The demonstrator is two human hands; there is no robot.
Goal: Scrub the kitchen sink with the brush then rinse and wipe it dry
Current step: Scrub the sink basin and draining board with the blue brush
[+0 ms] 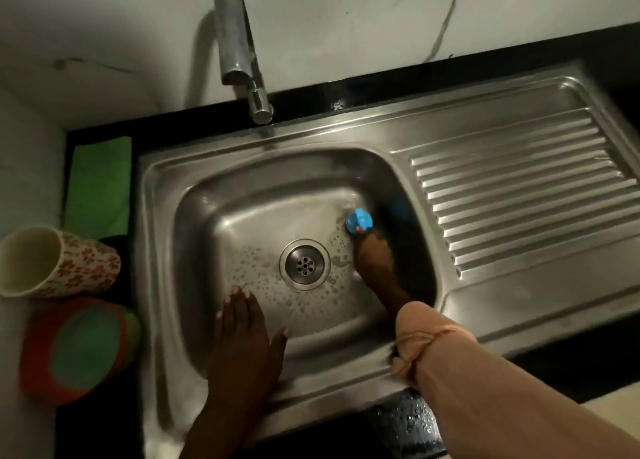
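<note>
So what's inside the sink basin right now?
In the sink: soapy bubbles around the drain, the right hand holding a blue brush, the left hand's fingers. Its bristles are hidden.

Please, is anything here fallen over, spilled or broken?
Only one thing: the floral cup, left of the sink, lies on its side, its mouth facing left. Nothing looks broken. Soap bubbles around the drain fit the scrubbing.

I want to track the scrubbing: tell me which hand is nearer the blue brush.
Right. The right hand grips the blue brush at the basin's right wall; the left hand rests on the sink's near edge, well apart.
</note>
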